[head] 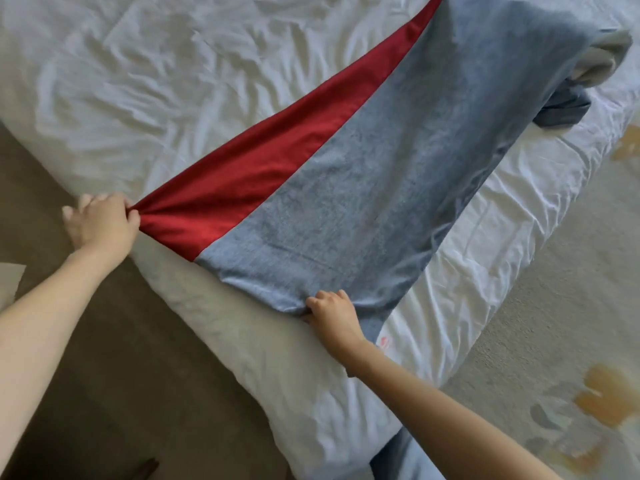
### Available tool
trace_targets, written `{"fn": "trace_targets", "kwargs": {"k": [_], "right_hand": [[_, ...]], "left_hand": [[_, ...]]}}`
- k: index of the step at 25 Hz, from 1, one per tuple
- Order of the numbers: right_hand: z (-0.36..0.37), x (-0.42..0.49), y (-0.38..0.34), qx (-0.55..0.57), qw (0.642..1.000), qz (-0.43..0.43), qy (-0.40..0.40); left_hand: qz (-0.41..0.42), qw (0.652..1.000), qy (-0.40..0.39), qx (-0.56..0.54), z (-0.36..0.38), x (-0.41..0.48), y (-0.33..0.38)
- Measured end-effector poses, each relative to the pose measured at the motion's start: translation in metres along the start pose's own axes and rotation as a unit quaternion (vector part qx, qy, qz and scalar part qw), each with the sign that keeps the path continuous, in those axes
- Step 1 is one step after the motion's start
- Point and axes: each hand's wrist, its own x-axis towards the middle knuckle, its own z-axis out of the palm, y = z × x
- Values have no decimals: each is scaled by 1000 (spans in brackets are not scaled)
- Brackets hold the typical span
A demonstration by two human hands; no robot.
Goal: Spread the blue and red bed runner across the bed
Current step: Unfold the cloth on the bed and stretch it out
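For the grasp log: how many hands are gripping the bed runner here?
2. The left hand pinches the red corner of the bed runner at the near bed edge; the right hand grips the blue corner further right along that edge.

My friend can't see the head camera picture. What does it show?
Two hands pull a blue and red bed runner over a rumpled white bed. The left hand grips the red corner, the right hand the blue edge; the far end is bunched.
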Motion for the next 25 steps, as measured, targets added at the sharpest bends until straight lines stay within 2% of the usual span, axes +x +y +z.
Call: {"fn": "trace_targets", "kwargs": {"k": [6,12,14,18,25], "right_hand": [[50,-3,-96,39,996,-43,-74],[121,-32,-211,76,975,-59,-201],[136,-39,-238,85,970,-62,-217],[150,-41,-255,76,973,-48,-212],[181,-50,-274,73,963,-67,-252]], "left_hand": [[-51,999,3,14,14,-15,-105],[-150,988,-19,13,34,-70,-211],[-169,985,-21,5,40,-91,-233],[-173,985,-10,-5,48,-118,-252],[-191,982,1,6,56,-141,-286]]}}
